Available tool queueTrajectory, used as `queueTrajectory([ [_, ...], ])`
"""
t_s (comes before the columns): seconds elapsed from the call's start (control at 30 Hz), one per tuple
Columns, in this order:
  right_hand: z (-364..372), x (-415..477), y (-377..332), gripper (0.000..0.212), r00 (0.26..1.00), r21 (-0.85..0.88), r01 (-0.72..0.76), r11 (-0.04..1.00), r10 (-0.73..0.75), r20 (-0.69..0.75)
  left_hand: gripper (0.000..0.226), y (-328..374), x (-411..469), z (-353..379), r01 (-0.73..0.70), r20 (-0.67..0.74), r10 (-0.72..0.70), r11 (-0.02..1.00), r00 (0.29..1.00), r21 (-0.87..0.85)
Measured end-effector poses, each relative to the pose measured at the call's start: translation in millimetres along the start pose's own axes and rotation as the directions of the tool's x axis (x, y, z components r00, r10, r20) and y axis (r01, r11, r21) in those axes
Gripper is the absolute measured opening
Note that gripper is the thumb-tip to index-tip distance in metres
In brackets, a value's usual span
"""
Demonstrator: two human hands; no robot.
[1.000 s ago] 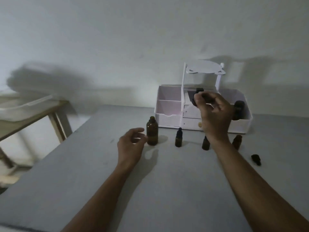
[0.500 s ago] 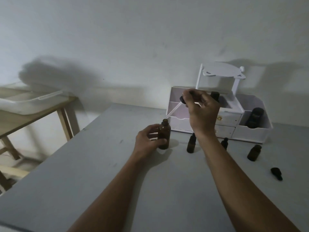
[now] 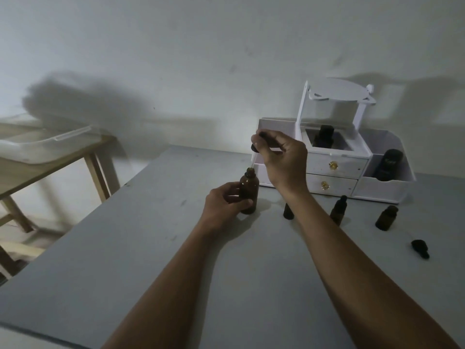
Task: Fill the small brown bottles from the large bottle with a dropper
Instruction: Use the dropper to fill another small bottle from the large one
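Observation:
The large brown bottle (image 3: 248, 192) stands open on the grey table (image 3: 151, 260), and my left hand (image 3: 224, 205) grips its body. Above it my right hand (image 3: 281, 157) pinches the black bulb of a dropper (image 3: 254, 154), whose clear tube points down with its tip at the bottle's mouth. To the right stand three small brown bottles: one (image 3: 288, 211) partly behind my right forearm, one with a dropper cap (image 3: 338, 210), and one open (image 3: 386, 217). A loose black dropper cap (image 3: 420, 248) lies at the far right.
A white drawer organiser (image 3: 334, 170) stands against the wall behind the bottles, with dark bottles in its compartments (image 3: 324, 136) (image 3: 388, 163). A wooden side table (image 3: 50, 172) with a clear plastic tray (image 3: 45, 144) stands to the left, beyond the table's edge.
My right hand brought the dropper from the organiser over to the large bottle and turned it upright, tip at the mouth. My left hand took hold of the large bottle.

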State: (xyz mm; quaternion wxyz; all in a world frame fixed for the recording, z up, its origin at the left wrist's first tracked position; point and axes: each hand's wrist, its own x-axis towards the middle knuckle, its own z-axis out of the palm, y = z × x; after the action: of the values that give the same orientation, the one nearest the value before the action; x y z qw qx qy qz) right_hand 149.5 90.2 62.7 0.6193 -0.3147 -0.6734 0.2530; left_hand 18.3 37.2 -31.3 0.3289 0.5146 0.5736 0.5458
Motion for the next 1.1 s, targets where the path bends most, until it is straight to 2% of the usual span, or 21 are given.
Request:
queueTrajectory([
  [0.17, 6.5, -10.1, 11.1, 0.022, 0.995, -0.069, -0.033, 0.997, 0.04, 0.094, 0.052, 0.0, 0.7, -1.0, -0.011, 0.005, 0.011, 1.0, 1.0, 0.029],
  [0.4, 8.3, -17.6, 28.8, 0.02, 0.988, -0.194, -0.048, 0.98, 0.075, 0.133, 0.051, -0.6, 0.8, -2.7, -0.034, 0.02, 0.033, 0.999, 0.999, 0.024],
  [0.67, 8.9, -19.1, 32.9, 0.02, 0.99, -0.206, -0.054, 0.977, 0.079, 0.118, 0.052, 1.4, -0.7, -2.8, -0.038, 0.023, 0.037, 0.999, 0.999, 0.021],
  [1.1, 12.4, -16.7, 31.2, 0.008, 0.989, -0.158, -0.098, 0.983, 0.114, 0.097, 0.052, -3.9, 2.8, -3.4, -0.05, 0.017, 0.05, 0.998, 0.999, 0.029],
])
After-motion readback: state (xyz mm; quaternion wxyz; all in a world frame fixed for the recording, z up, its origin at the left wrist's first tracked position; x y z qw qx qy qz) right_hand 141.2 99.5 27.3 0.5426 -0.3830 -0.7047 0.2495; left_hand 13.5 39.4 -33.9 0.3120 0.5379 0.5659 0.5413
